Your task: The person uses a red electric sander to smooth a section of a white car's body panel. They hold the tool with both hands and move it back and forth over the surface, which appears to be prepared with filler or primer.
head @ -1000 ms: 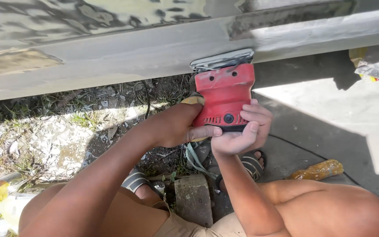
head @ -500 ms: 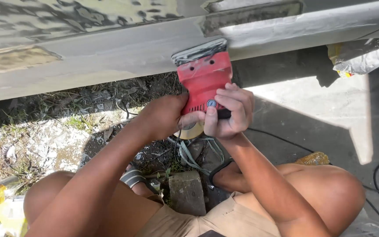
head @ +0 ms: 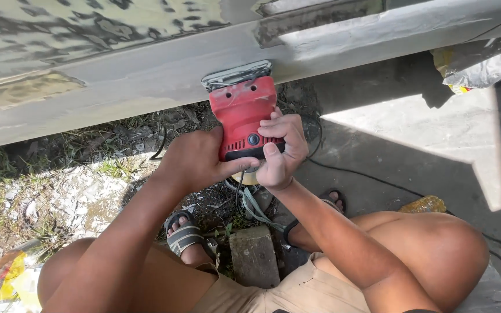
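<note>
Both arms are reaching forward and up from a squatting position, elbows bent, forearms converging on a red power sander [head: 242, 113]. The left hand [head: 195, 159] is wrapping closed around the sander's lower left side, thumb lying across its black rear edge. The right hand [head: 282, 148] is closing over the right rear corner, fingers curled on top and the thumb pressing near the dark round button. The sander is sitting between and just ahead of both hands, its grey pad end pressing against the pale grey panel [head: 117, 87] above them. A black cord [head: 372, 179] is trailing away to the right of the right hand. Far right of the hands, a crumpled silvery wrapping [head: 482, 61] with a yellow patch is lying on the concrete. Below the left elbow, a yellow package [head: 15, 281] is showing at the picture's edge.
</note>
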